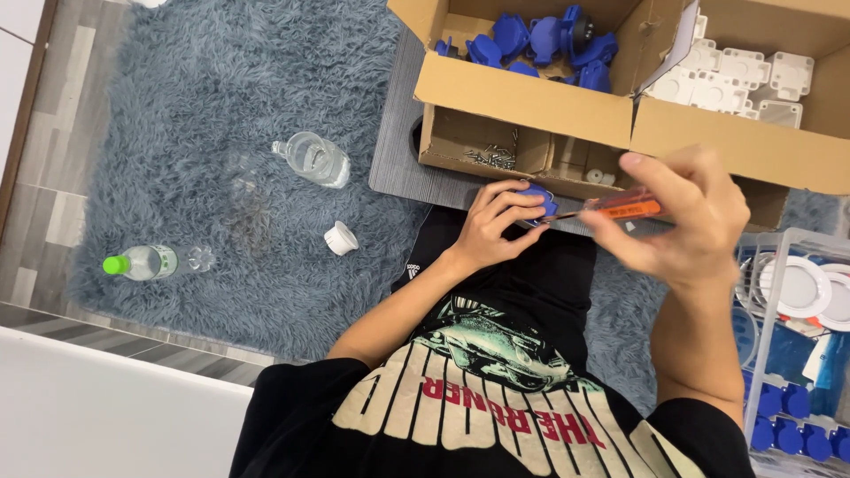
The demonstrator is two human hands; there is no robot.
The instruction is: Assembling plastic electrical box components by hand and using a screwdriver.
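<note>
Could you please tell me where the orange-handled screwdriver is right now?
In the head view, the orange-handled screwdriver is in the right hand, right of centre, below the cardboard box.

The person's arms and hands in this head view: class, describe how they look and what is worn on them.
Both arms are bare from the short black sleeves of a T-shirt down to the fingers. The left hand and right hand wear no gloves, and no rings, watch or bracelet show. The right hand is slightly blurred. The shirt front carries a printed picture and lettering.

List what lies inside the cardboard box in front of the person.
The cardboard box holds blue plastic parts in one section, white plastic parts in another, and screws in a low front tray. Its flaps and walls hide anything deeper.
</note>
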